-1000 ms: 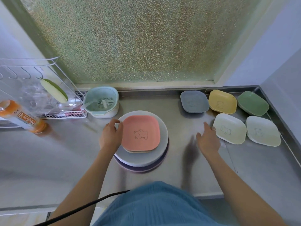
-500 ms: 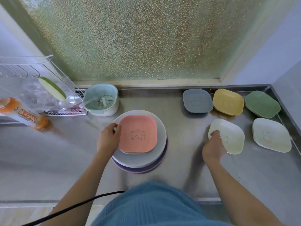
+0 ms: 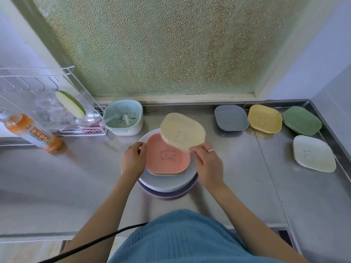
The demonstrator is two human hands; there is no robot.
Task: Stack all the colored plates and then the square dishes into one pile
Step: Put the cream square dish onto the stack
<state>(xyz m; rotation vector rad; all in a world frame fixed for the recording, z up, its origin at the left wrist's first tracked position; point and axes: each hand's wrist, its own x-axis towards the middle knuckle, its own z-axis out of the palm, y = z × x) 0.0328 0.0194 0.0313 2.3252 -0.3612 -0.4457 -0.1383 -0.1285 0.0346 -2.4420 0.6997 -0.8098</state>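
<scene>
Four square dishes left on the right now; right hand [image 3: 208, 164] just grabbed the cream dish [image 3: 182, 130], pinched, tilted above the pink dish [image 3: 167, 155] mid-frame. Left hand [image 3: 133, 161] fingers curled on the pile's edge.

- Location type: domestic kitchen.
- Work surface: stainless steel counter [image 3: 247, 177] with raised rear and side edges.
- Wire dish rack [image 3: 38, 103] with hooks at left (a bottle [image 3: 32, 132] with an orange label stands beside it).
- Strainer basket [image 3: 123, 117] at the rear.
- Frosted glass window [image 3: 161, 44] above the counter.
</scene>
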